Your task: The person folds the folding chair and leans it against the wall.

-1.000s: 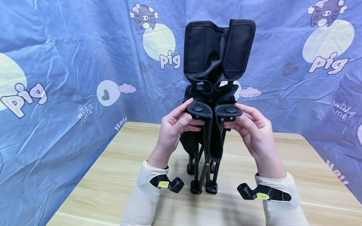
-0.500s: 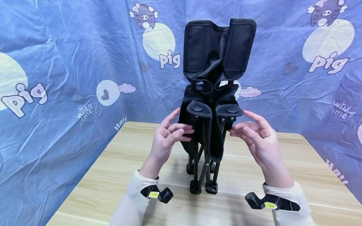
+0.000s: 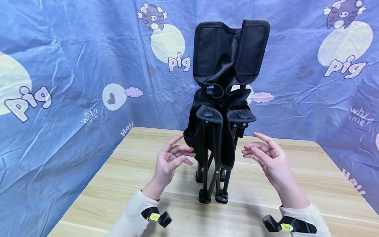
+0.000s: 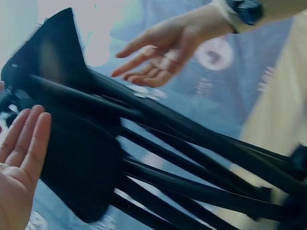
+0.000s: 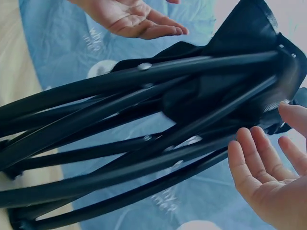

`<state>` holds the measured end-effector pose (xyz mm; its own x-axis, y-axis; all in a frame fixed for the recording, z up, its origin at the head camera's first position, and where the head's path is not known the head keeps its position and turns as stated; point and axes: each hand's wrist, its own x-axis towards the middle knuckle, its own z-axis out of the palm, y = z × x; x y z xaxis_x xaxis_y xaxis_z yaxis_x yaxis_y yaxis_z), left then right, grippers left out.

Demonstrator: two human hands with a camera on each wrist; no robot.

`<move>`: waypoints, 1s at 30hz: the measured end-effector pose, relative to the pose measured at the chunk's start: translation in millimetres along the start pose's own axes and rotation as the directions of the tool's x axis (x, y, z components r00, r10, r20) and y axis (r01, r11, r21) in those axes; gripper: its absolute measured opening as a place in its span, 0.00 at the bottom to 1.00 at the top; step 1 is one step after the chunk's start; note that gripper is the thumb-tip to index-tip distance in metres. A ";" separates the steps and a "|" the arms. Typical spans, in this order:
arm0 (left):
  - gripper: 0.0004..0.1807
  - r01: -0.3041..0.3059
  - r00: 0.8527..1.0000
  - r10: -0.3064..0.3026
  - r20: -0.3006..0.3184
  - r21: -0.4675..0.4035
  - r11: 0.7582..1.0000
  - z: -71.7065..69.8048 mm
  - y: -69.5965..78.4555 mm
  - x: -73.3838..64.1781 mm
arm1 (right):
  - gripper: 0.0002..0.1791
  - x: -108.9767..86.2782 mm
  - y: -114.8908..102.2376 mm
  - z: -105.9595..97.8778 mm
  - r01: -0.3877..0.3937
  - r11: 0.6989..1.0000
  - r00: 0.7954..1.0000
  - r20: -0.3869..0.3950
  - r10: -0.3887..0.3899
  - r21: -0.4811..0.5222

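A black folding camp chair [image 3: 217, 144] stands upright on its legs, folded narrow, with its backrest cloth creased down the middle. My left hand [image 3: 166, 164] is held just left of the chair's seat cloth, fingers relaxed and spread; whether a fingertip touches the cloth I cannot tell. On the other side, my right hand [image 3: 270, 159] hovers apart from the frame with loose fingers and nothing in it. The left wrist view shows the dark leg tubes [image 4: 192, 182] bunched close together. In the right wrist view the fingers [image 5: 259, 158] lie beside the cloth.
The chair's feet [image 3: 222, 197] rest on a wooden table [image 3: 118, 191]. Behind it hangs a blue cloth backdrop [image 3: 88, 42] printed with pigs and words. A black wrist camera [image 3: 161, 219] is strapped over each pale sleeve.
Both hands have let go of the chair's armrest ends and moved down and outward, one to each side. The chair stays standing in place, still folded.
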<state>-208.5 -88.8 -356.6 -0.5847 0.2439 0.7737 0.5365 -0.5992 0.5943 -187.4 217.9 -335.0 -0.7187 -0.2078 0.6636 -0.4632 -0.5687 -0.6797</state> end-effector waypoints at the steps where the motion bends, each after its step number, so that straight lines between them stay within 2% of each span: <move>1: 0.28 -0.002 1.000 0.002 0.001 -0.002 1.000 -1.0 -3.3 -4.8 | 0.27 -2.8 1.9 -1.6 -0.010 1.000 1.000 -0.007 0.010 -0.014; 4: 0.26 0.018 1.000 -0.018 -0.003 0.002 1.000 -4.7 -12.0 -19.0 | 0.29 -11.3 7.5 -5.4 -0.047 0.997 0.998 -0.034 0.046 -0.054; 10: 0.26 0.107 0.994 -0.106 -0.035 0.014 0.994 -12.1 -22.0 -42.6 | 0.29 -27.0 19.5 -11.7 -0.154 0.975 0.986 -0.086 0.142 -0.159; 14: 0.25 0.161 0.984 -0.156 -0.091 0.056 0.985 -15.5 -27.1 -56.8 | 0.30 -38.4 27.8 -16.1 -0.263 0.938 0.962 -0.134 0.237 -0.225; 17: 0.25 0.234 0.965 -0.219 -0.146 0.091 0.968 -16.5 -31.9 -67.6 | 0.31 -46.8 34.0 -19.7 -0.349 0.902 0.934 -0.174 0.312 -0.255; 19: 0.26 0.311 0.939 -0.288 -0.186 0.106 0.944 -16.3 -35.3 -74.3 | 0.31 -52.1 38.1 -21.9 -0.401 0.875 0.913 -0.196 0.358 -0.269; 21: 0.27 0.394 0.905 -0.365 -0.216 0.110 0.912 -15.6 -38.5 -80.7 | 0.32 -57.2 42.4 -23.7 -0.450 0.848 0.890 -0.215 0.402 -0.278; 26: 0.33 0.588 0.794 -0.555 -0.246 0.082 0.805 -13.3 -47.0 -92.6 | 0.34 -70.8 51.5 -26.0 -0.584 0.763 0.810 -0.262 0.525 -0.277; 30: 0.36 0.691 0.709 -0.663 -0.238 0.053 0.721 -13.1 -52.6 -98.8 | 0.39 -79.8 58.2 -26.7 -0.668 0.695 0.744 -0.263 0.614 -0.267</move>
<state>-186.9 -91.4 -467.2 -0.9156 0.3888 0.1025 0.0146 -0.2227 0.9748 -170.8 222.7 -435.8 -0.9555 -0.2948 -0.0061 0.0200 -0.0440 -0.9988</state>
